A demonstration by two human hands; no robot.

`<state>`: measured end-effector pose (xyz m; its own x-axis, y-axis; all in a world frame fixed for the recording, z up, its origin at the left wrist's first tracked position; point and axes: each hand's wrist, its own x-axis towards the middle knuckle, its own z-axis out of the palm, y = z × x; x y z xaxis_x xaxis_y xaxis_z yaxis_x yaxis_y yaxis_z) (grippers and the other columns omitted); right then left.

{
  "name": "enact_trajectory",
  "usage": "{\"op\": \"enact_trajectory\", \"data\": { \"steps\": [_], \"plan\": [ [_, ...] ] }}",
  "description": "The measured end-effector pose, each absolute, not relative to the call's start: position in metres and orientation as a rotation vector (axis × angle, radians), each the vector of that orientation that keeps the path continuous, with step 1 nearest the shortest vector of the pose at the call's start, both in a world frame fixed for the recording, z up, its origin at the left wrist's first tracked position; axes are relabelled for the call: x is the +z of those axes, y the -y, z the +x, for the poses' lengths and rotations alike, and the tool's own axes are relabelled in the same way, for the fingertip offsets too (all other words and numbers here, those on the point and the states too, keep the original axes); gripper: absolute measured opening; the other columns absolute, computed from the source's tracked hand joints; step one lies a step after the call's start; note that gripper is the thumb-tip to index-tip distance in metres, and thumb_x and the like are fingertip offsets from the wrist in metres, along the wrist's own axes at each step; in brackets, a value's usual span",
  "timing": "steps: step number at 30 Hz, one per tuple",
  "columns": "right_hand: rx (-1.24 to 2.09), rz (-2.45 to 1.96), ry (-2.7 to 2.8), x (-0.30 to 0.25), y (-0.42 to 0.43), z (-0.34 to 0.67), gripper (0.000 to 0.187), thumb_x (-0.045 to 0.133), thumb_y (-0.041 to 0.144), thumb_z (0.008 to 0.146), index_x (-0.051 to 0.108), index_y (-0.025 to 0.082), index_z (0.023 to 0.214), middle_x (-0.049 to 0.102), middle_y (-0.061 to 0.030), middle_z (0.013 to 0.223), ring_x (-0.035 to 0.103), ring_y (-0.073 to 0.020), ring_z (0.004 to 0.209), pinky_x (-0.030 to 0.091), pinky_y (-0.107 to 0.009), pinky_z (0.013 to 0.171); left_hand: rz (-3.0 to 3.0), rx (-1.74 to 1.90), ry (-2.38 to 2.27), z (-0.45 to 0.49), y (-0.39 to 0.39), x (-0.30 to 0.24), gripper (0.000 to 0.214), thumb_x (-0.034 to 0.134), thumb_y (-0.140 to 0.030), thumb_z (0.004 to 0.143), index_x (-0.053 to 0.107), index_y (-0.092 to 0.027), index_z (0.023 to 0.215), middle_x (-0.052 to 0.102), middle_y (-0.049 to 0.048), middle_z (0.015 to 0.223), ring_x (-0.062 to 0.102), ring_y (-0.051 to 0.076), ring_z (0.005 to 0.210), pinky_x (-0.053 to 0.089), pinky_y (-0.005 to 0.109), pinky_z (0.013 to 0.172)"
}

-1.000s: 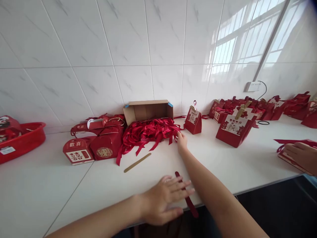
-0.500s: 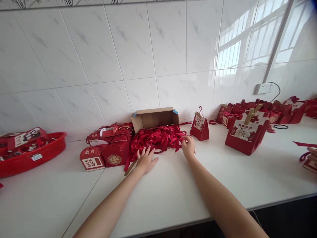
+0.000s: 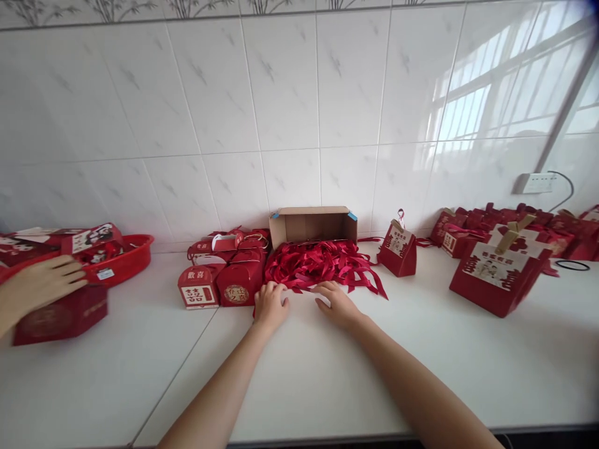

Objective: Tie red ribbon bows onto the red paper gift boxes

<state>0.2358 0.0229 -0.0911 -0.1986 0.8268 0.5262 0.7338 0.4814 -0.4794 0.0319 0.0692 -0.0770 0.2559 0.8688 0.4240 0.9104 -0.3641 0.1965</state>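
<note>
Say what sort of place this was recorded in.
Probably a shared indoor workroom, though the room's usual purpose is unclear. A long white counter runs along a tiled wall, with many red boxes and a heap of red ribbons on it.

We could not tell whether left hand (image 3: 271, 307) or right hand (image 3: 339, 304) gripped the ribbons (image 3: 322, 263). We logged a co-worker's hand (image 3: 44, 284), its arm (image 3: 6, 312) cropped at left, covering part of a blurred red box (image 3: 70, 318).
</note>
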Motion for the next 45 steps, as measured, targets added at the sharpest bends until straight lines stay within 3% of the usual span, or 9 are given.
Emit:
{"op": "enact_trajectory", "data": {
  "steps": [4,8,12,17,20,25,30,37,45],
  "plan": [
    [0.18,-1.208,1.979,-0.089,-0.021,0.231,0.026,0.048,0.019,0.086,0.066,0.023,0.105,0.065,-0.0065,0.106,0.057,-0.0191,0.1,0.046,-0.033,0.089,-2.377,-0.685,1.86,0.016,-0.078,-0.078,0.026,0.057,-0.025,0.077,0.056,-0.019,0.102,0.06,0.0117,0.101,0.058,0.03,0.098,0.045,0.039,0.078],
    [0.211,-1.192,1.903,-0.088,-0.02,0.229,0.025,0.045,0.022,0.087,0.068,0.022,0.098,0.066,-0.007,0.101,0.06,-0.019,0.095,0.049,-0.033,0.084,-2.412,-0.717,1.89,0.012,-0.083,-0.077,0.024,0.054,-0.015,0.077,0.054,-0.02,0.1,0.064,0.0073,0.094,0.061,0.025,0.091,0.045,0.035,0.076],
    [0.25,-1.199,1.832,-0.086,-0.016,0.228,0.025,0.045,0.025,0.086,0.068,0.023,0.096,0.066,-0.0073,0.1,0.059,-0.021,0.095,0.05,-0.035,0.079,-2.404,-0.811,1.917,0.011,-0.085,-0.075,0.027,0.051,-0.02,0.082,0.052,-0.02,0.109,0.062,0.0085,0.109,0.061,0.023,0.096,0.047,0.032,0.077],
    [0.354,-1.218,1.736,-0.081,-0.015,0.225,0.024,0.047,0.03,0.084,0.069,0.022,0.09,0.067,-0.0072,0.094,0.06,-0.0211,0.088,0.05,-0.033,0.069,-2.423,-0.803,1.948,0.008,-0.082,-0.072,0.024,0.054,-0.015,0.078,0.059,-0.022,0.1,0.069,0.0058,0.086,0.065,0.025,0.081,0.048,0.034,0.068],
    [0.449,-1.244,1.642,-0.081,-0.015,0.221,0.026,0.048,0.037,0.084,0.069,0.021,0.087,0.068,-0.0078,0.093,0.061,-0.0215,0.086,0.049,-0.033,0.067,-2.421,-0.868,1.865,0.009,-0.076,-0.066,0.028,0.051,-0.015,0.081,0.059,-0.023,0.106,0.07,0.0056,0.088,0.064,0.026,0.089,0.048,0.034,0.072],
    [0.686,-1.265,1.529,-0.079,-0.012,0.21,0.04,0.046,0.051,0.085,0.069,0.019,0.09,0.069,-0.0083,0.093,0.062,-0.0214,0.083,0.048,-0.031,0.066,-2.511,-0.95,1.655,0.019,-0.059,-0.053,0.028,0.042,-0.021,0.089,0.06,-0.023,0.109,0.07,0.0075,0.093,0.065,0.024,0.086,0.047,0.032,0.071],
    [1.348,-1.017,1.263,-0.071,-0.002,0.203,0.045,0.05,0.059,0.082,0.068,0.019,0.09,0.065,-0.0076,0.098,0.06,-0.0172,0.082,0.044,-0.027,0.066,-2.815,-0.926,1.24,0.035,-0.031,-0.042,0.023,0.039,-0.02,0.091,0.059,-0.024,0.101,0.069,0.0023,0.095,0.064,0.017,0.085,0.046,0.026,0.071],
    [1.559,-0.859,0.906,-0.075,-0.005,0.205,0.023,0.077,0.034,0.066,0.062,0.017,0.068,0.055,0.003,0.062,0.05,-0.0109,0.061,0.041,-0.025,0.062,-3.093,-0.763,0.836,0.05,-0.01,-0.045,0.017,0.044,-0.016,0.085,0.058,-0.021,0.093,0.068,0.0021,0.088,0.062,0.016,0.075,0.044,0.025,0.064],
    [1.582,-0.764,0.663,-0.068,-0.014,0.232,0.008,0.065,0.024,0.075,0.065,0.017,0.077,0.067,-0.0028,0.076,0.06,-0.0142,0.068,0.047,-0.027,0.063,-3.225,-0.568,0.866,0.052,-0.01,-0.05,0.021,0.046,-0.014,0.082,0.06,-0.021,0.096,0.068,0.0,0.08,0.06,0.014,0.066,0.039,0.021,0.056]
  ]
}}
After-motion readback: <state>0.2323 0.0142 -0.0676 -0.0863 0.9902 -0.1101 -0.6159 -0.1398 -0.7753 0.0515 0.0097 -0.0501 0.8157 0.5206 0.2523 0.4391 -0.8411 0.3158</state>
